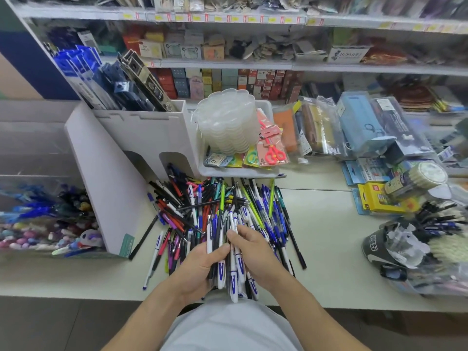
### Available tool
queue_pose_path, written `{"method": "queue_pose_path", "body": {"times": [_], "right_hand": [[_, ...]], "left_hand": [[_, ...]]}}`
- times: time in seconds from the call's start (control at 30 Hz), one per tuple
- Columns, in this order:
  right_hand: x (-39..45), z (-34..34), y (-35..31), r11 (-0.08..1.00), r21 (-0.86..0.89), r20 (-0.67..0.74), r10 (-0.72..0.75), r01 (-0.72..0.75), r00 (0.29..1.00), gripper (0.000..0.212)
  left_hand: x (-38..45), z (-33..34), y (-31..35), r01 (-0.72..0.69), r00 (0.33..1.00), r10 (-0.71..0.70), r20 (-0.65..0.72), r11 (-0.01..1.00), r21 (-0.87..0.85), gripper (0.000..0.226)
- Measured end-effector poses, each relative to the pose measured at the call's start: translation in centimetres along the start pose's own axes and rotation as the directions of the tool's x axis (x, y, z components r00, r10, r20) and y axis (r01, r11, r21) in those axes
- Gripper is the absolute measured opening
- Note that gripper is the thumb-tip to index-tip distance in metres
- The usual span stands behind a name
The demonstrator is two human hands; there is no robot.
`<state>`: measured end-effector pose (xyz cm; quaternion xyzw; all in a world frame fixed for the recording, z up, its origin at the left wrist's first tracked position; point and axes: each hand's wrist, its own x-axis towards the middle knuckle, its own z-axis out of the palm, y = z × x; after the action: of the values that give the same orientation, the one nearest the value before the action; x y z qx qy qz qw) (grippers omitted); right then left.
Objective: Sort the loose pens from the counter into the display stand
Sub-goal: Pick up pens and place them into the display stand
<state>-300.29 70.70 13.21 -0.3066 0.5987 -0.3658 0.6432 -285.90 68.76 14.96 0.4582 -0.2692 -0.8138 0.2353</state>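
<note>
Nearest the camera, the left hand [200,266] curls its fingers and thumb around a bundle of white-and-blue pens [234,272], gripping it from the left at the counter's [329,249] front edge. The right hand [255,252] meets the same bundle from the other side, its fingers bent over the upper barrels and its fingertips close to the left thumb, so both hands hold the pens together. Just beyond the hands, a wide heap of loose pens [215,206] lies spread across the white counter, black, red, blue, green and purple barrels crossing one another. To the left of the heap stands the white display stand [109,183], tilted back, with packaged pens [106,79] upright in its top compartment and two arched openings low on its front. Left of the stand, a clear bin [43,214] holds what look like blue and pastel pens, though that corner is blurred. Behind the heap sits a white tray [240,171] carrying a stack of translucent palettes [228,122] and pink scissors [274,153]. Farthest back, shelves [253,64] hold small boxes.
</note>
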Motion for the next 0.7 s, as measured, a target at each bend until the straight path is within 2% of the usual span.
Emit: {"method": "queue_pose_path", "body": {"times": [0.13,0.3,0.47,0.63,0.7], "right_hand": [[-0.3,-0.4,0.6,0.992,0.120,0.019,0.033,-0.035,0.999,0.023],[-0.7,-0.4,1.6,0.995,0.097,0.034,0.019,-0.022,0.999,0.024],[-0.6,0.3,1.7,0.998,0.045,-0.027,0.051,-0.050,0.998,0.026],[-0.3,0.7,1.9,0.981,0.172,0.004,0.094,-0.094,0.996,0.026],[-0.4,0.6,1.7,0.987,0.136,0.031,0.080,-0.084,0.996,0.024]], "left_hand": [[-0.2,-1.0,-0.6,0.061,0.998,-0.061,-0.007,0.998,0.011,0.033],[-0.8,-2.6,-1.1,0.097,0.995,-0.098,0.000,0.993,0.067,0.033],[-0.8,-2.6,-1.5,0.008,1.000,-0.006,-0.014,0.983,0.184,0.033],[-1.0,-2.6,-1.0,-0.005,1.000,0.005,0.000,0.972,0.236,0.028],[-1.1,-2.7,-0.8,0.005,1.000,-0.007,0.008,0.967,0.255,0.029]]}}
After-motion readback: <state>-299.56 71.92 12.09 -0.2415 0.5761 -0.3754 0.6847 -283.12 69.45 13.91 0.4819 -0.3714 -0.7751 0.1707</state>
